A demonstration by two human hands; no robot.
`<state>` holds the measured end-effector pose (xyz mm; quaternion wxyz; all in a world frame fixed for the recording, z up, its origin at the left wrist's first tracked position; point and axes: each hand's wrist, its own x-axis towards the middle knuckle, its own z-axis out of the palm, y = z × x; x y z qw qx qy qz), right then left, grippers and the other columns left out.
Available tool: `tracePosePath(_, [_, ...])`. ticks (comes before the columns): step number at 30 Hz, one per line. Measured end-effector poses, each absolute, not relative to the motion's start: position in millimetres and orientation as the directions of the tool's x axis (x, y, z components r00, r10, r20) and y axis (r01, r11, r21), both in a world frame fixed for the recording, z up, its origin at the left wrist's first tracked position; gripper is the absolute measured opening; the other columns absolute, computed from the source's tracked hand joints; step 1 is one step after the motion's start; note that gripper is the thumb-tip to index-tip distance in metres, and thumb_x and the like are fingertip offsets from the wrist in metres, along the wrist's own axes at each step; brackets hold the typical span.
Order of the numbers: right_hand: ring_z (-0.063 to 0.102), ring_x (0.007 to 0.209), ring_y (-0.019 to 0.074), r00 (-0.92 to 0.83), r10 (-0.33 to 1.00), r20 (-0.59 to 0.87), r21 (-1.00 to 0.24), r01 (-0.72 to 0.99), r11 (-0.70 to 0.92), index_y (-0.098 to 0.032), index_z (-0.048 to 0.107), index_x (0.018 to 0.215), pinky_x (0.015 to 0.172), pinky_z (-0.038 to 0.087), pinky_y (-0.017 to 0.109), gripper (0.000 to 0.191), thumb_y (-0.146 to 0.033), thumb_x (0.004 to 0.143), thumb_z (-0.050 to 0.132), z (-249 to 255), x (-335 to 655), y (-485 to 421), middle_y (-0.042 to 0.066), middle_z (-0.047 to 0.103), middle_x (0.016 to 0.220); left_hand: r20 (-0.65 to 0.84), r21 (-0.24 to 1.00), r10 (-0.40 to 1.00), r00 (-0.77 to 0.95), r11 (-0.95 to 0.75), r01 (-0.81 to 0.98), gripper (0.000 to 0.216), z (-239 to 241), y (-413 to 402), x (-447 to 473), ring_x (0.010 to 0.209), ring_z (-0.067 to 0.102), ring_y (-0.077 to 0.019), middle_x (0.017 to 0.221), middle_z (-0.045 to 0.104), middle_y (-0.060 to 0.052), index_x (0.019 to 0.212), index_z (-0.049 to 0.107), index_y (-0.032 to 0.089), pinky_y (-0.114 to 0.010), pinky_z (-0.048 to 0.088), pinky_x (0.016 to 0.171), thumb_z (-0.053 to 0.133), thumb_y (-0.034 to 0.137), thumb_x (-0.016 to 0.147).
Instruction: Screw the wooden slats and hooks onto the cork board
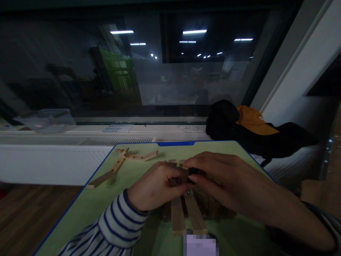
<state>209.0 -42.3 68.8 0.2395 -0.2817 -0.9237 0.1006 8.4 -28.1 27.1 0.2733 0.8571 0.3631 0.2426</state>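
My left hand (156, 188) and my right hand (221, 177) meet over a wooden assembly of slats (186, 213) lying on a green board (106, 202). Both hands have their fingers pinched together around a small dark part (193, 171) at the top of the slats; what that part is I cannot make out. Two light slats stick out toward me below the hands. A separate wooden piece with curved arms (121, 165) lies on the board to the far left of my left hand, untouched.
The green board has a blue rim (176, 143). Behind it runs a white windowsill (80, 137) with a clear plastic bag (45, 120). A black bag (239, 135) and an orange cap (253, 121) sit at the back right. Wooden floor (26, 213) shows at left.
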Motion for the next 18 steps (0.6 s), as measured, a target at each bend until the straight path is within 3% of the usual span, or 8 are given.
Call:
tracePosePath(8, [0.057, 0.088, 0.0118, -0.727, 0.557, 0.402, -0.287, 0.477, 0.830, -0.020, 0.054, 0.110, 0.078, 0.043, 0.024, 0.017, -0.022, 0.094, 0.046, 69.5, 208.8, -42.8, 0.000, 0.062, 0.097, 0.228, 0.652, 0.761, 0.607, -0.583, 0.485, 0.016, 25.1, -28.2, 9.1, 0.074, 0.065, -0.0146, 0.083, 0.072, -0.003, 0.089, 0.071, 0.016, -0.024, 0.049, 0.070, 0.058, 0.024, 0.085])
tracePosePath(14, [0.057, 0.089, 0.0130, -0.723, 0.560, 0.405, -0.304, 0.471, 0.828, -0.020, 0.055, 0.110, 0.079, 0.043, 0.026, 0.019, -0.023, 0.094, 0.046, 69.0, 208.4, -41.2, 0.001, 0.062, 0.098, 0.270, 0.656, 0.771, 0.577, -0.586, 0.475, 0.017, 26.3, -27.0, 8.5, 0.073, 0.065, -0.0155, 0.079, 0.072, -0.003, 0.081, 0.071, 0.015, -0.024, 0.047, 0.067, 0.067, 0.032, 0.080])
tracePosePath(18, [0.058, 0.091, 0.0132, -0.715, 0.588, 0.379, -0.340, 0.483, 0.807, -0.022, 0.053, 0.115, 0.080, 0.044, 0.027, 0.023, -0.022, 0.093, 0.047, 70.6, 208.2, -43.3, 0.001, 0.063, 0.101, 0.283, 0.624, 0.752, 0.595, -0.616, 0.481, 0.018, 27.4, -26.3, 7.2, 0.074, 0.065, -0.0154, 0.079, 0.072, -0.003, 0.080, 0.070, 0.015, -0.024, 0.046, 0.067, 0.063, 0.031, 0.084])
